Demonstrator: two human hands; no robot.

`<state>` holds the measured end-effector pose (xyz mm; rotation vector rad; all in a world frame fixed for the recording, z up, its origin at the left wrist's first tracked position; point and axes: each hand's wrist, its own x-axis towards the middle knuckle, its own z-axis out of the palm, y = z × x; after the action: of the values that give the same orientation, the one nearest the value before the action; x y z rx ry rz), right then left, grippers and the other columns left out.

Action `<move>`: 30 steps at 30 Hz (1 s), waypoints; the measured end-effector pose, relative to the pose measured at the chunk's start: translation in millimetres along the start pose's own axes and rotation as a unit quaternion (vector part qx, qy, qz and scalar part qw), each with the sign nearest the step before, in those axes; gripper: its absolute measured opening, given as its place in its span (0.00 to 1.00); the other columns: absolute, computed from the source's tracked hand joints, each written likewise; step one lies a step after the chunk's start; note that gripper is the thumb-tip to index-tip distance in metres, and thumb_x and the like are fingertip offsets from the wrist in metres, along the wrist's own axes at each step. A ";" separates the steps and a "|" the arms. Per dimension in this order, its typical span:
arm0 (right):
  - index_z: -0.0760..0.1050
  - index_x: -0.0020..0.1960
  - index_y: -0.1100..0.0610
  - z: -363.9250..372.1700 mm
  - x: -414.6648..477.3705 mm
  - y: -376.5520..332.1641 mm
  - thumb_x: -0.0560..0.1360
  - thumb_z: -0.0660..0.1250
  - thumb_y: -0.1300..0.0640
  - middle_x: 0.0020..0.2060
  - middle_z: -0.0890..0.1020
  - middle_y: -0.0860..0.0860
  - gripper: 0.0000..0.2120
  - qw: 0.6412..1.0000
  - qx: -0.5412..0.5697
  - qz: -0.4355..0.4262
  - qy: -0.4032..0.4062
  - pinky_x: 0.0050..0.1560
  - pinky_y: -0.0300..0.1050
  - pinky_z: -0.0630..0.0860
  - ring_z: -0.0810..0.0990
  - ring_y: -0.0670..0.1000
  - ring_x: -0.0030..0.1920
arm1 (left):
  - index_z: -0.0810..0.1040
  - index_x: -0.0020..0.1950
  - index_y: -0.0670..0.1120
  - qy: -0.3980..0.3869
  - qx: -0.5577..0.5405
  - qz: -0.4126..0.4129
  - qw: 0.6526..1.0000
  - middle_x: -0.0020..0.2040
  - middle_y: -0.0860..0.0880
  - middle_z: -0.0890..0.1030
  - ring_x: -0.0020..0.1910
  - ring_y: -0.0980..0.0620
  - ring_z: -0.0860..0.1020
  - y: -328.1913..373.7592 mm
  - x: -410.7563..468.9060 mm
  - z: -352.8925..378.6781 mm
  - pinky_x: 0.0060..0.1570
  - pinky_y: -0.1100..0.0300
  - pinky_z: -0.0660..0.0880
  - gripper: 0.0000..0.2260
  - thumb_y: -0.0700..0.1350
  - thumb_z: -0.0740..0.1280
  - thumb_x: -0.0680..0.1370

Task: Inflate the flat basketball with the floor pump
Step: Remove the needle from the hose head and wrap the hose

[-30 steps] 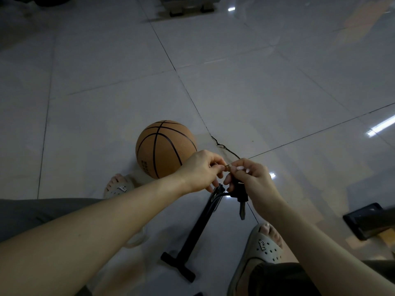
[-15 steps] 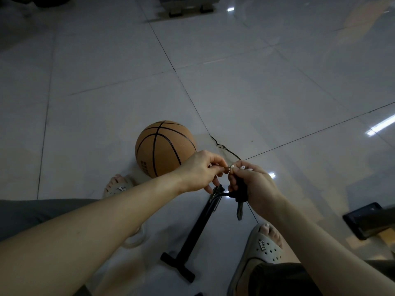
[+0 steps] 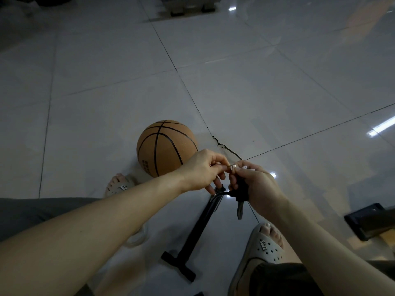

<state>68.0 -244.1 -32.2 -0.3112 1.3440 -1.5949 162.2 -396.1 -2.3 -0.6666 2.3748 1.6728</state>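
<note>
**A:** Orange ball (image 3: 166,148) rests on the floor (image 3: 277,92), just far and left of the left hand (image 3: 201,169). Nothing holds it.

**B:** And the pump (image 3: 193,233)?

**A:** Lying flat, near, left of a sandal (image 3: 264,246). The right hand (image 3: 258,184) has its grip curled round the black hose head (image 3: 242,190). The left grip pinches a thin needle (image 3: 230,166) at the head's tip.

**B:** Which step?

**A:** Fitting needle to head, I judge. Whether it is seated, I cannot tell.

**B:** Next?

**A:** Seat it tight, then carry it left to the ball's valve. No valve shows, so the ball likely needs turning. Push in straight, since a thin needle probably bends easily.
</note>
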 end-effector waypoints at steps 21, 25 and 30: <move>0.74 0.45 0.62 -1.0 1.2 -0.5 0.78 0.61 0.64 0.35 0.74 0.58 0.05 0.998 0.041 0.047 -0.007 0.39 0.47 0.77 0.71 0.54 0.33 | 0.82 0.51 0.47 0.017 0.102 0.054 0.993 0.42 0.43 0.81 0.39 0.48 0.83 1.8 -3.8 -0.6 0.35 0.55 0.83 0.10 0.42 0.62 0.84; 0.73 0.45 0.63 -1.6 0.9 -1.2 0.79 0.60 0.64 0.35 0.74 0.58 0.05 0.996 0.054 0.065 -0.018 0.40 0.48 0.78 0.72 0.54 0.34 | 0.82 0.50 0.46 0.037 0.163 0.102 0.981 0.38 0.49 0.80 0.36 0.50 0.82 3.3 -6.1 0.3 0.34 0.56 0.81 0.09 0.41 0.62 0.84; 0.71 0.44 0.61 -3.1 0.4 0.4 0.79 0.56 0.63 0.34 0.72 0.56 0.07 0.989 0.083 0.115 -0.031 0.47 0.51 0.78 0.71 0.52 0.33 | 0.81 0.46 0.46 0.051 0.256 0.154 0.953 0.31 0.54 0.75 0.29 0.58 0.72 -0.2 -5.3 3.9 0.30 0.64 0.65 0.10 0.43 0.63 0.83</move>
<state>65.9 -242.5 -33.8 -0.0982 1.1470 -1.4794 166.5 -391.2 -1.9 -0.3063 2.9365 1.0342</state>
